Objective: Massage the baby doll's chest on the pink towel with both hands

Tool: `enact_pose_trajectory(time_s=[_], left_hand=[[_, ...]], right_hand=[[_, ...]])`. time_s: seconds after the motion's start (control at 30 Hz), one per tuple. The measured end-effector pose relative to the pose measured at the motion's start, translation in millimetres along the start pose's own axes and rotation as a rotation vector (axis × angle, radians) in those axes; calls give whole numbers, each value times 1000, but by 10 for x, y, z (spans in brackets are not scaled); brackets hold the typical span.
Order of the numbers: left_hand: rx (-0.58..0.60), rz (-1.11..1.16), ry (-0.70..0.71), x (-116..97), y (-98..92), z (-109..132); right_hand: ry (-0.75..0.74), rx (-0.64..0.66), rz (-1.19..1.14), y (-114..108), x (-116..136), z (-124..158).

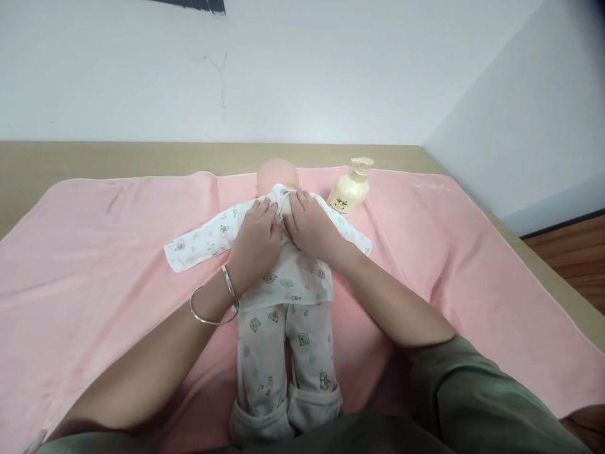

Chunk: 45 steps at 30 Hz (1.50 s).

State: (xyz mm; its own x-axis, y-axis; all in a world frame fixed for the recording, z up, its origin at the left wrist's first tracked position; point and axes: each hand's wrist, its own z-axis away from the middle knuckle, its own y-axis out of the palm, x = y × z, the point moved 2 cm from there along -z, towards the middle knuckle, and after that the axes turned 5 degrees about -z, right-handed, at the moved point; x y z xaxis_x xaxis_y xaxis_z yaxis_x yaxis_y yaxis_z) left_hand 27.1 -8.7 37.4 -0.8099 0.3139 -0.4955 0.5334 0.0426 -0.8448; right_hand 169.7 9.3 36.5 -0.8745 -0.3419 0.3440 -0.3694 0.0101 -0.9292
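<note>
A baby doll (278, 175) lies stretched out on a pink blanket, its bald head away from me. It wears a white printed top (302, 277) with long sleeves spread to both sides, and matching trousers (262, 353) with turned-up cuffs. My left hand (258, 239) lies on the left part of the top, just below the neck. Beside it, my right hand (312, 224) rests on the right part. Both hands have their fingers stretched out over the cloth, nearly meeting at the middle. My palms hide part of the doll's trunk.
A pale yellow pump bottle (350, 189) stands tilted by the doll's right-hand sleeve. The pink blanket (118, 252) covers most of the wooden table (142, 157). White walls (307, 75) rise behind and at the right. Two silver bangles (210, 321) hang on my left wrist.
</note>
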Motion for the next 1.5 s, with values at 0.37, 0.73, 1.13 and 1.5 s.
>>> enact_pose_trajectory(time_s=[0.37,0.73,1.13,1.5], left_hand=[[-92,-59,-15,193,31,-168],[9,12,-68,52,-140,-108],[9,-89,-74,93,-83,-89],[-42,25,-56,-40,21,95]], right_hand=[[-21,41,-15,-39,271,180],[-20,39,35,-42,58,52],[-12,26,-37,-69,151,113],[28,13,-34,-15,-174,-76]])
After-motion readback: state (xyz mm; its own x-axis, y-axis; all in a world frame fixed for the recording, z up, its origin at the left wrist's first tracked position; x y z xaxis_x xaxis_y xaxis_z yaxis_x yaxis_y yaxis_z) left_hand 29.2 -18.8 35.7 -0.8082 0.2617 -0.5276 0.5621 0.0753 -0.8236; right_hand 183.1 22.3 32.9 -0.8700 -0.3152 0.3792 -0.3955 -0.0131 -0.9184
